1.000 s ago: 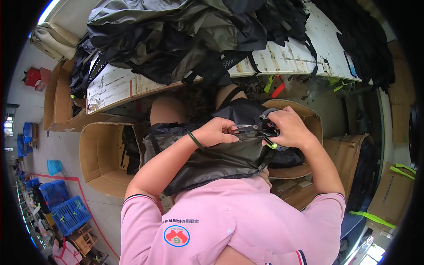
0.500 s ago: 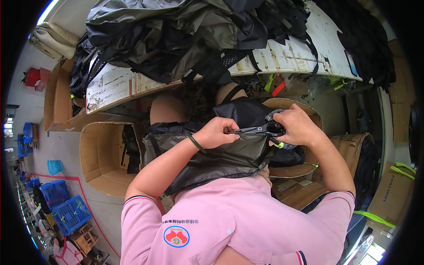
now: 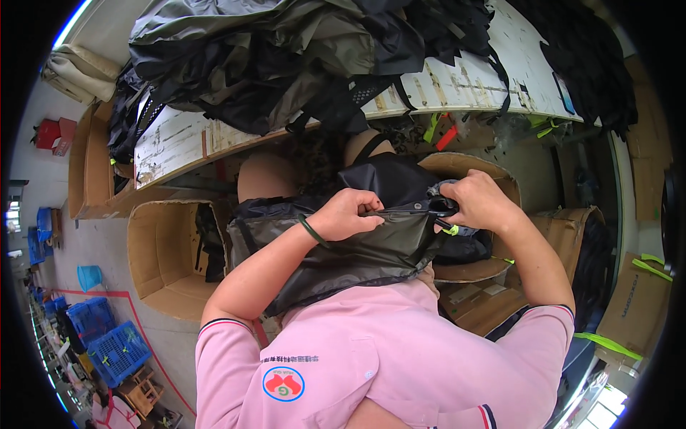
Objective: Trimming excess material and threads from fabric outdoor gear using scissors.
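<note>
Pinching dark fabric (image 3: 364, 250), left fingers (image 3: 369, 199) face right fingers (image 3: 452, 191) gripping scissors (image 3: 420, 206); the pink shirt (image 3: 429, 336) bears lettering (image 3: 289, 360) and an oval logo (image 3: 284, 385).

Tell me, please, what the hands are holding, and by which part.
Right hand: the scissors, by the handles. Left hand: seemingly the dark fabric, pinched at its upper edge.

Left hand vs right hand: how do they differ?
The left hand appears to pinch the edge of the dark fabric; the right hand holds scissors. The left hand has a dark green band at its wrist; the right hand has none. Both are ungloved.
</note>
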### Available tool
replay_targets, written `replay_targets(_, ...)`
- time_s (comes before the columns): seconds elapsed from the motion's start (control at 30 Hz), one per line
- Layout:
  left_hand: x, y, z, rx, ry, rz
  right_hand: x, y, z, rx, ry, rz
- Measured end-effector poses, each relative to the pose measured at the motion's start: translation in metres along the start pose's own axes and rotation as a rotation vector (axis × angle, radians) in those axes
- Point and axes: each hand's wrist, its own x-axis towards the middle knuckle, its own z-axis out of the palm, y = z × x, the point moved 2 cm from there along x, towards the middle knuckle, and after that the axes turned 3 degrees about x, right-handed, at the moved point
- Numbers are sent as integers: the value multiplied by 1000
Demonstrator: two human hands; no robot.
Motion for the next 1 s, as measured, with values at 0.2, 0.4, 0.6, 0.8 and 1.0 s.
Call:
replay_targets(0.2, 6, 5, -16, 307, 255, 196, -13, 5, 11, 200, 99, 152)
replay_targets(0.4, -19, 43, 5, 593, 165, 459, -48, 0, 58, 796, 93, 183)
replay_targets(0.6, -28, 8, 59, 694, -82, 385, -59, -33, 108, 645, 170, 129)
replay_targets(0.8, -23, -20, 63, 240, -174, 27, -58, -30, 110, 991, 96, 309)
replay_targets(1.0, -25, -18, 70, 64, -172, -7, -58, -25, 98, 1082, 30, 295)
